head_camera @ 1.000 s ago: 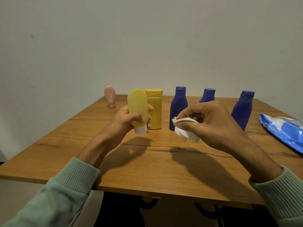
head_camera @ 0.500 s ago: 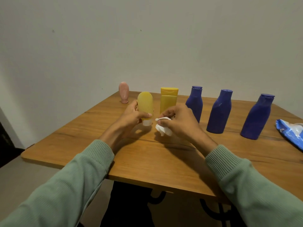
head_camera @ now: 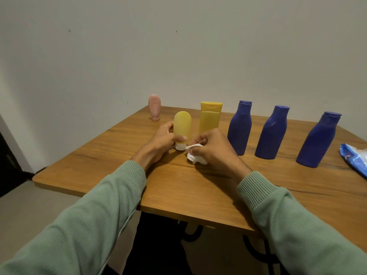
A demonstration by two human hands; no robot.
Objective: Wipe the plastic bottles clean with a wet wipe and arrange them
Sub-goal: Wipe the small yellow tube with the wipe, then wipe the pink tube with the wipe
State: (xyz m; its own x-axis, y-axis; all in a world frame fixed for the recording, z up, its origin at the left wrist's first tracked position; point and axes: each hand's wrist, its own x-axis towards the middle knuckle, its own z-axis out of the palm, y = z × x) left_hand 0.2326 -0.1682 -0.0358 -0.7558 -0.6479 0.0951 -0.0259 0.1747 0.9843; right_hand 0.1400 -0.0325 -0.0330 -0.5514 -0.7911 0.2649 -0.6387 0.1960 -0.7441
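My left hand (head_camera: 162, 138) grips a pale yellow tube bottle (head_camera: 182, 125) that stands cap-down on the wooden table (head_camera: 198, 187). Right beside it my right hand (head_camera: 213, 147) holds a crumpled white wet wipe (head_camera: 195, 159), which touches the bottle's white cap. Behind stands a yellow flat bottle (head_camera: 210, 116). Three blue bottles (head_camera: 239, 128) (head_camera: 271, 132) (head_camera: 317, 139) stand in a row to the right. A small pink bottle (head_camera: 154, 109) stands at the far left corner.
A blue wet-wipe pack (head_camera: 355, 160) lies at the table's right edge. A plain wall rises right behind the table. The table's near edge runs diagonally under my forearms, with dark metal legs (head_camera: 190, 233) below.
My left hand lowered the pale yellow bottle from the air down onto the table. My right hand came in beside it with the wipe. The view shifted left and back.
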